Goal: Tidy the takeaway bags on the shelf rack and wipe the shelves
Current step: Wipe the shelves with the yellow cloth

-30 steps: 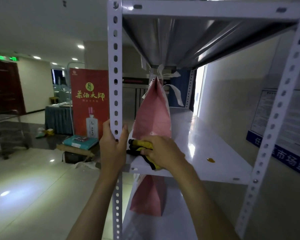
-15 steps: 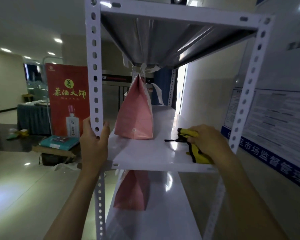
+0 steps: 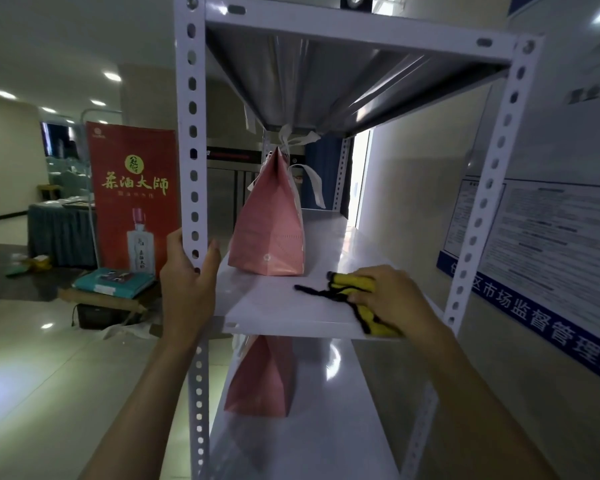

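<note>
- While the cloth (image 3: 357, 299) lies pressed on the near right corner of the middle shelf (image 3: 291, 306), its yellow body runs roughly from the shelf's front edge back toward the bag, with a black trim strand trailing left across the white surface.
- On that same shelf the pink bag (image 3: 269, 233) stands upright at the left, well back from the front lip, clear of the cloth; bare shelf lies between them.
- From where I watch, my right hand (image 3: 392, 299) sits flat on top of the cloth, fingers curled over it, pinning it down rather than pinching it.
- My left hand (image 3: 187, 285) is wrapped around the front left post (image 3: 192, 133), thumb inside, fingers outside, steadying the rack.
- I judge the next stroke goes leftward and inward from the right hand; the bag is the obstacle on that line, and the left hand is the nearer one to shift it.
- A second bag (image 3: 260, 379) stands on the lower shelf (image 3: 312, 445), directly beneath the first.
</note>
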Action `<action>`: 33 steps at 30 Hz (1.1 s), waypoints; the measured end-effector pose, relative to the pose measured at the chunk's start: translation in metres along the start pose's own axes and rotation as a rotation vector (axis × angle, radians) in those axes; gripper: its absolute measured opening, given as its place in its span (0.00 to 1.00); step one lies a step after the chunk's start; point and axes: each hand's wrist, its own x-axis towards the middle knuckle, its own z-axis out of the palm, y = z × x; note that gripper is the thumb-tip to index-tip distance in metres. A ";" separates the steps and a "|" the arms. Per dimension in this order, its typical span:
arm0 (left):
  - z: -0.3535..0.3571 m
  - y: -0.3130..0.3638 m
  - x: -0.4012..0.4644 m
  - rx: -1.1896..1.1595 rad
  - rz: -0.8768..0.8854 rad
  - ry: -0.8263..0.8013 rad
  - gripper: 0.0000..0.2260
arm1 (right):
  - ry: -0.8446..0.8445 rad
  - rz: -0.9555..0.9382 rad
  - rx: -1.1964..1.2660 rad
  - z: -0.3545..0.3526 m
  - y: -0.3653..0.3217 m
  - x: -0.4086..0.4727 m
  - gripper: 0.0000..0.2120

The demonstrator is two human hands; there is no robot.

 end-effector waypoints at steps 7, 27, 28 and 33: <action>0.003 0.001 -0.001 0.007 -0.024 0.010 0.11 | 0.160 0.073 -0.249 0.028 -0.008 0.005 0.05; -0.003 0.011 -0.001 -0.020 -0.060 -0.034 0.15 | 0.169 0.188 -0.361 0.016 0.013 0.010 0.03; -0.003 0.012 -0.001 -0.026 -0.058 -0.031 0.15 | 0.170 0.179 -0.369 0.020 0.006 0.009 0.03; -0.006 0.014 -0.002 -0.043 -0.054 -0.035 0.21 | 0.133 0.030 -0.309 0.051 -0.058 -0.004 0.06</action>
